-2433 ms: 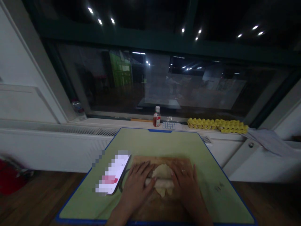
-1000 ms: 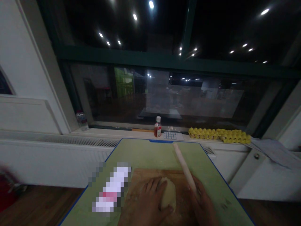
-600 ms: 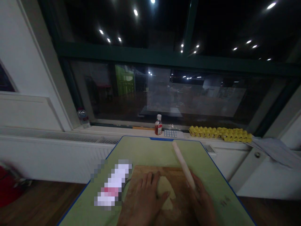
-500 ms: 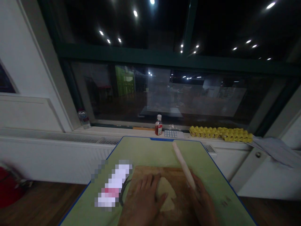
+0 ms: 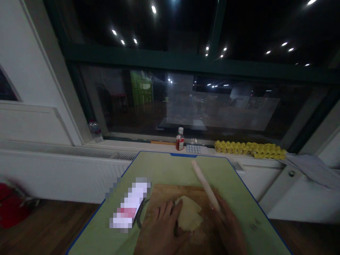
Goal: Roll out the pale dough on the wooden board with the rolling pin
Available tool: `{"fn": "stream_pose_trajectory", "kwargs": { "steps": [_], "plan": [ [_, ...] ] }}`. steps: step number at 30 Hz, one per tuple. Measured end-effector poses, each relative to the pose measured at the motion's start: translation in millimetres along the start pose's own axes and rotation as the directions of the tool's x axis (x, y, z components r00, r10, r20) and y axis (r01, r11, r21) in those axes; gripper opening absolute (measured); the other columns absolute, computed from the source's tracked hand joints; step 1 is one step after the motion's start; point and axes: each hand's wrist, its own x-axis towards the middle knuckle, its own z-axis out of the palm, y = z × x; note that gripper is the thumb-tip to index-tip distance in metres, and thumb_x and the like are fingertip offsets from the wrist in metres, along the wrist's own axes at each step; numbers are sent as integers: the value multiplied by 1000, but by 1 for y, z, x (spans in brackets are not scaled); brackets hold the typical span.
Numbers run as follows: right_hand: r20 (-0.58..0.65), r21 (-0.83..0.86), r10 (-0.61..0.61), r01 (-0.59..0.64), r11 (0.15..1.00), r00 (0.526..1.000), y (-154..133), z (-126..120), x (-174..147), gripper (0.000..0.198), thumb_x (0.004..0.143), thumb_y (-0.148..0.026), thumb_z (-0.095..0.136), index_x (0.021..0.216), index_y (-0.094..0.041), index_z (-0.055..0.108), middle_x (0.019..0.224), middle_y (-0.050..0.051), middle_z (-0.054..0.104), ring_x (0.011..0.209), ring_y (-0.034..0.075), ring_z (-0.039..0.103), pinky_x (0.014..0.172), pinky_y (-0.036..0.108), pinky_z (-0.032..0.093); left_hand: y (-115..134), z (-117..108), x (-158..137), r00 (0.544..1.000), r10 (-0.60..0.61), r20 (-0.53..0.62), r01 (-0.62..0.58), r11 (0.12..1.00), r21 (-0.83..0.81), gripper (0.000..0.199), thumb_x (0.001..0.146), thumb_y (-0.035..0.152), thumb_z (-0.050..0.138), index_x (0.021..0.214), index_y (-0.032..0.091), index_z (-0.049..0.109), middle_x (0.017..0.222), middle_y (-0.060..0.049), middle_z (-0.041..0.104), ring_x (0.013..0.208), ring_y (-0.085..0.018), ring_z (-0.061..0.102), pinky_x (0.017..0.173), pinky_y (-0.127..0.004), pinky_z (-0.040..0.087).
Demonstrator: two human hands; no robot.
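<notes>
A flat, uneven piece of dough (image 5: pixel 189 214) lies on a wooden cutting board (image 5: pixel 170 189), with a notch in its right edge. My left hand (image 5: pixel 166 226) rests on the board at the dough's left side, fingers spread and laid flat. Its index finger and thumb touch the dough's edge. My right hand (image 5: pixel 228 225) is wrapped around the near end of a pale wooden rolling pin (image 5: pixel 204 182). The pin tilts away to the upper left, its far end over the green table mat, right of the dough and apart from it.
The board sits on a green, blue-edged table (image 5: pixel 170 168). A pixelated bright object (image 5: pixel 131 203) and a dark cable lie left of it. On the windowsill stand a small red-labelled bottle (image 5: pixel 180 140), yellow egg trays (image 5: pixel 249 148) and a clear bottle (image 5: pixel 95 131).
The dough has turned and shifted slightly right under my left hand, whose thumb has slid to the dough's lower edge. The rolling pin's far end has swung a little left.
</notes>
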Motion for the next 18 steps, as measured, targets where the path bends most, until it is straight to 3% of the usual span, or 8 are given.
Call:
{"fn": "stream_pose_trajectory", "kwargs": {
  "steps": [4, 7, 9, 12, 15, 18],
  "plan": [
    [116, -63, -24, 32, 998, 993, -4, -3, -3, 43, 96, -42, 40, 134, -28, 55, 130, 3, 64, 114, 20, 63, 90, 31, 54, 7, 2, -3, 1000, 0, -31, 1, 1000, 18, 72, 77, 70, 58, 140, 35, 50, 125, -9, 61, 108, -33, 55, 93, -49, 42],
    [179, -175, -118, 150, 973, 977, -5, -2, -4, 39, 96, -38, 42, 130, -29, 59, 126, 2, 66, 111, 21, 64, 93, 34, 51, 5, 4, -5, 995, -39, -93, 36, 999, -36, 72, 74, 74, 58, 129, 28, 58, 117, -9, 62, 105, -33, 55, 90, -47, 43],
    [200, -287, -181, 234, 929, 963, -6, -1, -5, 36, 94, -34, 46, 126, -30, 63, 121, 2, 69, 109, 23, 64, 94, 38, 49, 0, 3, -7, 978, -77, -194, 61, 994, -88, 61, 78, 71, 56, 115, 23, 64, 112, -10, 62, 106, -32, 53, 91, -47, 43],
    [237, -426, -236, 319, 847, 942, -5, 1, -6, 36, 91, -28, 50, 124, -32, 66, 116, 2, 71, 106, 25, 64, 94, 41, 48, -13, -5, -5, 926, -53, -373, -6, 988, -156, 38, 90, 54, 47, 100, 22, 65, 104, -9, 62, 101, -28, 53, 88, -44, 44],
    [296, -456, -281, 394, 798, 913, -6, 2, -5, 35, 91, -31, 53, 123, -33, 66, 113, 1, 72, 105, 25, 63, 94, 39, 47, -25, -19, 5, 887, -10, -461, -78, 982, -171, 29, 93, 40, 44, 104, 23, 65, 109, -8, 62, 106, -27, 53, 91, -44, 43],
    [335, -434, -299, 428, 793, 893, -11, -1, -3, 36, 92, -34, 52, 126, -33, 65, 112, 2, 72, 106, 24, 62, 93, 37, 46, -34, -29, 18, 900, 51, -433, -143, 973, -182, 26, 93, 35, 48, 112, 25, 63, 120, -6, 62, 113, -25, 53, 97, -43, 43]
  ]
}}
